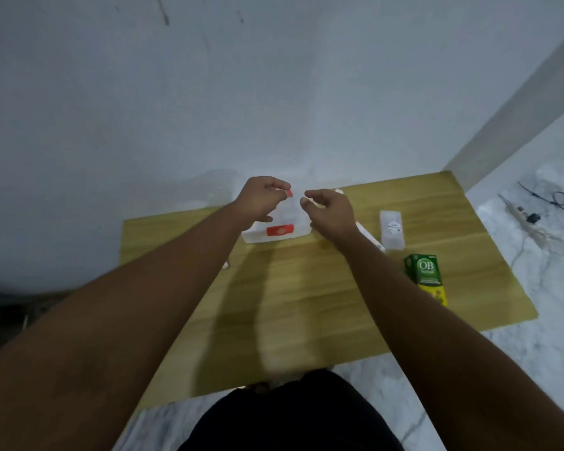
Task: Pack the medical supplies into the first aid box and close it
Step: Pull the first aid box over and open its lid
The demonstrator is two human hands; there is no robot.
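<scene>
Pose | left hand [261, 199] pinches red tab [288, 193] | right hand [330, 210] loosely curled

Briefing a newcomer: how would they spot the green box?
Look at the wooden table, right side. Nearer the person than the clear case is the green box: the only green thing there, marked OB, yellow at its near end.

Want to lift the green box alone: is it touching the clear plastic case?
Apart. The head view shows a strip of bare table between the green box and the clear plastic case beyond it.
</scene>
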